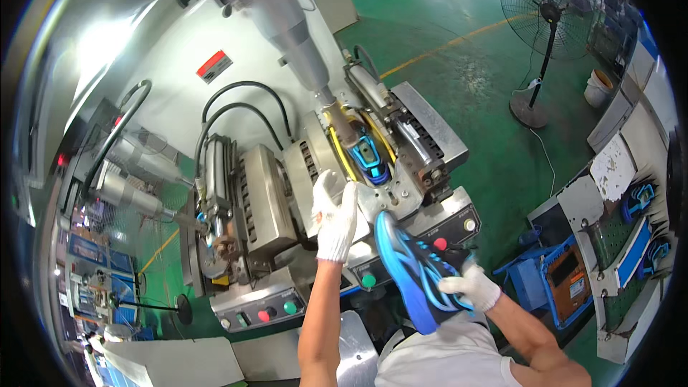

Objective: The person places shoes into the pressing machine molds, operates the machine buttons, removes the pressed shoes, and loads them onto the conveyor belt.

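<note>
Well, nearest of all, in front of the shoe press (390,203), the right hand (473,285) holds a blue running shoe (416,269). Its fingers grip the shoe by the dark part.

The left hand (335,216) holds nothing. It is wide, with the thumb away from the fingers, close at the front of the shoe press. I can't tell if it touches the metal. Both hands wear white gloves.

On the front of the shoe press are a green button (368,281) and a red button (440,244). Neither hand is on them.

A bit farther, inside the shoe press, sits a black-and-blue shoe (369,161). A metal rod (294,39) points down at it. I can't tell if the rod is pushing.

So the job looks partway along: one shoe is in its spot, and one is out. I can't tell if the held one has had its turn.

Well right of the shoe press, a rack (622,308) has what look like more shoes (638,201), maybe done, maybe waiting. Far behind the shoe press stands a fan (550,11).
</note>
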{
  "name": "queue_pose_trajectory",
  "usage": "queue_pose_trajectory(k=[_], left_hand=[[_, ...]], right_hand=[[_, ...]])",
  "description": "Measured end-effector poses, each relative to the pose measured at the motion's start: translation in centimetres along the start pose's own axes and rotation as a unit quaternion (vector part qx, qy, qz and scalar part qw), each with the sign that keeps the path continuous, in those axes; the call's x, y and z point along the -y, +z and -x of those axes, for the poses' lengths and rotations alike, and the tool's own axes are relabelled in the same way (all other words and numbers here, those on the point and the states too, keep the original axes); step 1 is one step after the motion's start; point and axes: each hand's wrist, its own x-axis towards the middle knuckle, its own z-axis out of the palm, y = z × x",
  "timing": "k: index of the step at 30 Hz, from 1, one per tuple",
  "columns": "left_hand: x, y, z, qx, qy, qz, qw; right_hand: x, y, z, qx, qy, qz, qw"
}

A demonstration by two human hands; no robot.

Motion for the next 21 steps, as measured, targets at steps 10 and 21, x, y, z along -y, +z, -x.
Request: queue_pose_trajectory(k=[10, 21], left_hand=[[10.5, 15.3, -18.1, -0.017, -0.252, -0.266, 0.930], [1.6, 0.4, -9.1, 0.075, -0.235, 0.143, 0.959]], right_hand=[[-0.9, -8.5, 5.6, -0.278, -0.077, -0.051, 0.956], [0.7, -7.3, -3.0, -0.205, -0.263, 0.332, 0.883]])
